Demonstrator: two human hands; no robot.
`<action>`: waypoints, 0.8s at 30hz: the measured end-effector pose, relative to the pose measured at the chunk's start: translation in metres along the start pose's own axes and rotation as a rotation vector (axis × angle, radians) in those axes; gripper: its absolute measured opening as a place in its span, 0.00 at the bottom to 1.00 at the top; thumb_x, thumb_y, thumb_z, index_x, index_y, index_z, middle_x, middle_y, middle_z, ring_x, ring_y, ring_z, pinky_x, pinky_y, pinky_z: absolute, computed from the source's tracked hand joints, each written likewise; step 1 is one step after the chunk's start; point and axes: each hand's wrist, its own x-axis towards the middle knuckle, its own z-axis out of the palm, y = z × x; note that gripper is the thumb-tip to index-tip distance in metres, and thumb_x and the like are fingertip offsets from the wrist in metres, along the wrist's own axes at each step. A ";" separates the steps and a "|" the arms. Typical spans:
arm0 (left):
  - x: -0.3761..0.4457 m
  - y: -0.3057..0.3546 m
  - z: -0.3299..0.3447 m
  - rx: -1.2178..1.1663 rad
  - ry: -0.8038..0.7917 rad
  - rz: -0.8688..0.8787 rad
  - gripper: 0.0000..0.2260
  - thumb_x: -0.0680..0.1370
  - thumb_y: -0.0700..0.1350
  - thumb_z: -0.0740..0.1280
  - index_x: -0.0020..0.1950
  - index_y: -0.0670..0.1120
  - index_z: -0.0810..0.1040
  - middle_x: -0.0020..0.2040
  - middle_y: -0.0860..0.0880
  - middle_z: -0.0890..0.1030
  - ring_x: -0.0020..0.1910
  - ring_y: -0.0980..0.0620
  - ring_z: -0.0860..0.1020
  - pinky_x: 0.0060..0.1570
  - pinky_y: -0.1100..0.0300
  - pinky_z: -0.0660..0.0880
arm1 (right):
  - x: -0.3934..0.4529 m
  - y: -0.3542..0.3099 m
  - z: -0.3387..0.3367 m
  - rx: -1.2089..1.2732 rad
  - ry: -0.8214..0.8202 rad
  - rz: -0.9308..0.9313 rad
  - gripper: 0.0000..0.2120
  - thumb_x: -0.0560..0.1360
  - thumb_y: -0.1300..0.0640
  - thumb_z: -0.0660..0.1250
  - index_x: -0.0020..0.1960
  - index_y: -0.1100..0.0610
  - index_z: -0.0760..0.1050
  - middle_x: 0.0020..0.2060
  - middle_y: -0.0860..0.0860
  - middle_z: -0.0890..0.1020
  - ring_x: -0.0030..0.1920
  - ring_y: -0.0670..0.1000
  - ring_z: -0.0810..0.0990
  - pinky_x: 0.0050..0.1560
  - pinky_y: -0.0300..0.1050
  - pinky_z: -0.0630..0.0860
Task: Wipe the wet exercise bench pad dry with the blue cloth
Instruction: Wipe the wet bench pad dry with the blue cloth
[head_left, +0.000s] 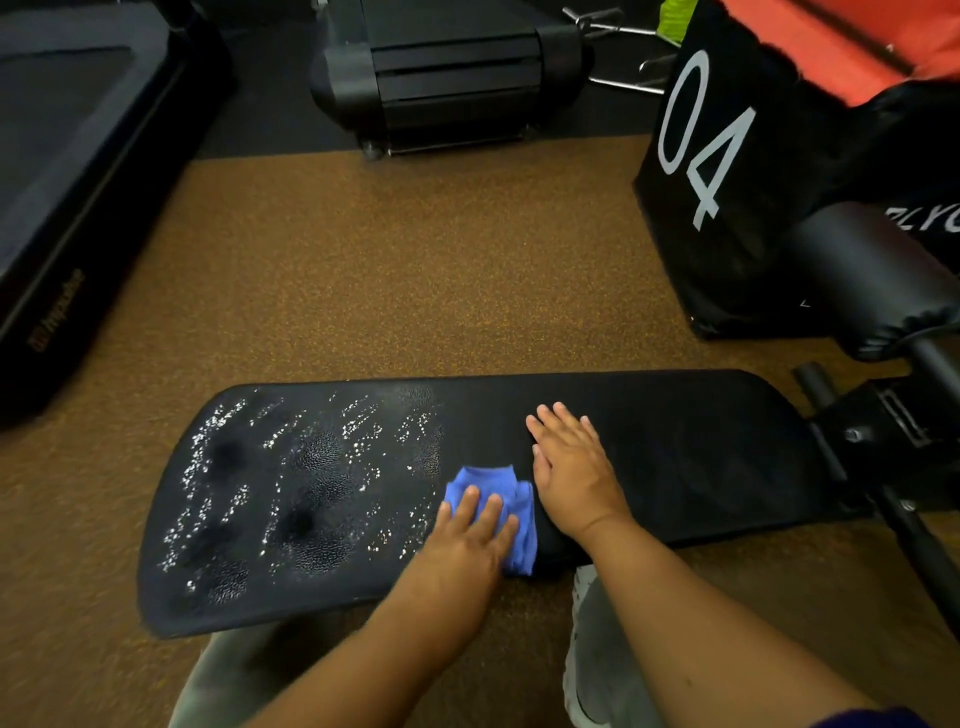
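Left hand (467, 540) presses flat on blue cloth (511, 512); right hand (571, 467) flat, empty, on bench pad (701, 447).

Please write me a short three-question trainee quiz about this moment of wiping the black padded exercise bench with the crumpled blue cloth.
1. True or false: the left hand presses the crumpled blue cloth onto the black padded exercise bench.
2. Where are the water droplets? A) the end left of the cloth B) under the right hand C) the brown speckled floor
3. Fill in: the right hand lies ____ on the pad, holding nothing.

Key: 1 true; 2 A; 3 flat
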 end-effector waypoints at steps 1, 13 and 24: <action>-0.008 0.006 0.005 0.013 -0.012 0.021 0.25 0.66 0.48 0.53 0.53 0.48 0.84 0.54 0.46 0.84 0.52 0.42 0.82 0.46 0.47 0.79 | 0.000 0.000 0.000 -0.008 0.010 -0.010 0.29 0.75 0.49 0.42 0.68 0.58 0.69 0.69 0.54 0.70 0.73 0.53 0.62 0.72 0.47 0.47; 0.083 -0.028 -0.029 -0.100 0.008 -0.273 0.25 0.81 0.44 0.51 0.77 0.45 0.48 0.78 0.43 0.49 0.76 0.38 0.48 0.72 0.42 0.50 | -0.001 0.000 -0.001 -0.026 0.022 -0.016 0.23 0.77 0.55 0.51 0.69 0.57 0.69 0.70 0.53 0.70 0.73 0.52 0.61 0.72 0.46 0.46; 0.088 -0.052 -0.039 0.055 -0.044 -0.111 0.24 0.80 0.45 0.51 0.76 0.44 0.54 0.75 0.42 0.57 0.73 0.39 0.57 0.68 0.46 0.59 | -0.002 0.000 0.000 -0.052 0.046 -0.019 0.25 0.76 0.52 0.47 0.66 0.58 0.73 0.67 0.53 0.74 0.71 0.53 0.66 0.72 0.50 0.53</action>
